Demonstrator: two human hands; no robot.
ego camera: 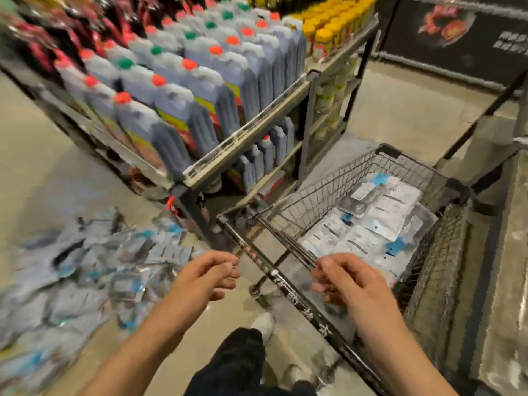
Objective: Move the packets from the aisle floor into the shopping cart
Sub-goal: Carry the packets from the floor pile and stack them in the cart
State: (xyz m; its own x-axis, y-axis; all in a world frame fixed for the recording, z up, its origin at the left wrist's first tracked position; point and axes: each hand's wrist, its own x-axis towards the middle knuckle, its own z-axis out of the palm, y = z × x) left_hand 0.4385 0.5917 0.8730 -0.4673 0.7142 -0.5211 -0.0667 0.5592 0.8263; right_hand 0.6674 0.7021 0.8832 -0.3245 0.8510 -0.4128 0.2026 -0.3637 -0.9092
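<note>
Head camera, looking down the aisle: both hands hang in front of the body and neither one holds anything. The left hand (206, 277) sits at about six o'clock, fingers loosely curled, thumb near the fingertips, just short of the cart handle (281, 281). The right hand (347, 281), at five o'clock, is loosely curled too and hovers over that handle; the blur makes it hard to say whether it touches the bar. The shopping cart (445, 190) fills the four o'clock side, with several packets (380, 224) lying flat on its wire bottom, white with blue tabs. Over at eight o'clock, a big heap of packets on the floor (85, 270) spreads beside the shelf leg. At eleven o'clock, a shelf (248, 135) is stacked with dark jugs (171, 115), red and green caps.
</note>
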